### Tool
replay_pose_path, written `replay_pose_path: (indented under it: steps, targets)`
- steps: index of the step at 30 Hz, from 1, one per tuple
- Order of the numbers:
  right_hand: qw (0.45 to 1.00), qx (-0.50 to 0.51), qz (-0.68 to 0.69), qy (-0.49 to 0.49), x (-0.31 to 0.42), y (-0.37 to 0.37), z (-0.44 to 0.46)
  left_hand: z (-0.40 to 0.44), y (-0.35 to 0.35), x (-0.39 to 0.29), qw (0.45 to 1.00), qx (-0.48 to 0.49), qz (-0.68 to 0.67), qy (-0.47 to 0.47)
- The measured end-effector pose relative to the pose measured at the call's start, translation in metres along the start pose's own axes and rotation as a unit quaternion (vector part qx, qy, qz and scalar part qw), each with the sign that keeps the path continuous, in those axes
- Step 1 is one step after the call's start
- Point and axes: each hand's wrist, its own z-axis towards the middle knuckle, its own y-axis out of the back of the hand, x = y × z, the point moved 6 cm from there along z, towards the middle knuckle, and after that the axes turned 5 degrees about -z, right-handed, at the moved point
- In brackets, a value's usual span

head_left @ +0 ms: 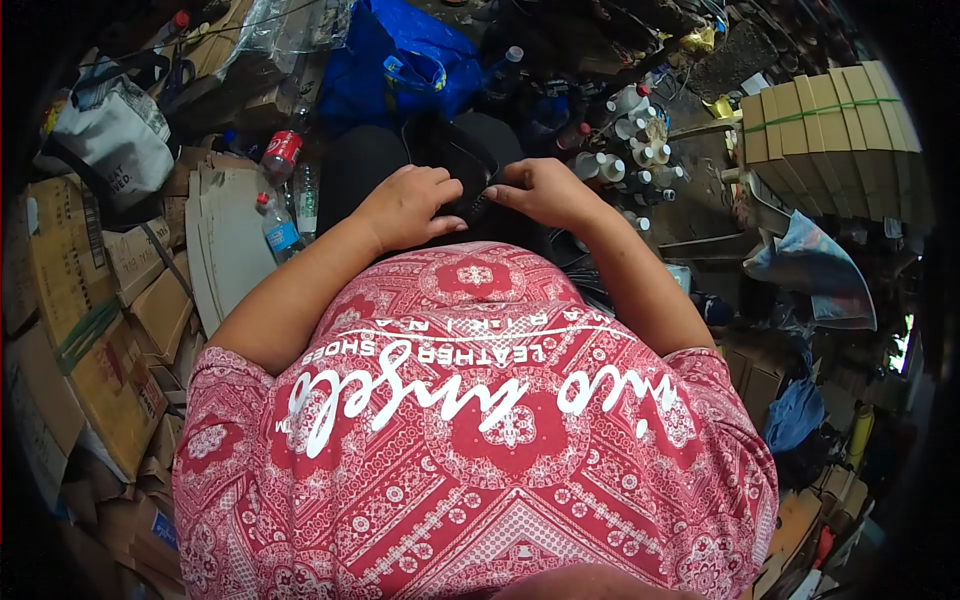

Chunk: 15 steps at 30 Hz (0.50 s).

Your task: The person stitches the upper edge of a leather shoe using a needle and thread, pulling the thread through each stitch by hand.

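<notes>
A black item (474, 160) with a curved strap-like edge and what looks like a line of zipper teeth lies in my lap, against dark trousers; its exact kind is hard to make out. My right hand (545, 192) pinches its edge between thumb and fingers. On the other side, my left hand (412, 207) has its fingers curled over the dark material, the thumb a little apart from them. Whatever those left fingers hold is lost against the black.
A blue bag (400, 65) stands beyond my knees. Plastic bottles (283, 215) lie at the left beside flattened cardboard (235, 230). Several bottles (630, 150) are grouped at the right, near a tied cardboard stack (830, 130). A white bag (110, 135) sits far left.
</notes>
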Motion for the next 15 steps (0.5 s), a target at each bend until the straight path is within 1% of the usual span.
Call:
replay_pose_path:
  steps: [2,3,5,9,11,13,15]
  targets:
    - [0.998,0.016,0.019,0.049,-0.002,-0.008,0.003,0.0,-0.002,0.001,1.0,-0.006,0.01,-0.008]
    - [0.998,0.019,0.018,0.05,0.0,-0.008,0.001,-0.002,-0.003,0.0,1.0,-0.003,0.008,-0.017]
    - [0.992,0.012,-0.011,0.121,0.009,-0.004,-0.004,-0.004,-0.002,0.001,1.0,-0.001,0.007,-0.019]
    - [0.991,0.005,-0.022,0.13,0.006,-0.007,-0.015,-0.005,0.002,0.006,1.0,0.007,-0.018,-0.006]
    - [0.991,-0.029,0.03,0.13,0.003,-0.009,-0.024,-0.008,0.003,0.008,1.0,0.01,-0.027,-0.004]
    - [0.99,-0.034,0.042,0.132,0.005,-0.01,-0.029,-0.011,0.018,0.016,0.985,-0.04,-0.157,0.053]
    - [0.988,-0.04,0.055,0.135,0.007,-0.008,-0.035,-0.007,0.033,0.019,0.964,-0.078,-0.225,0.12]
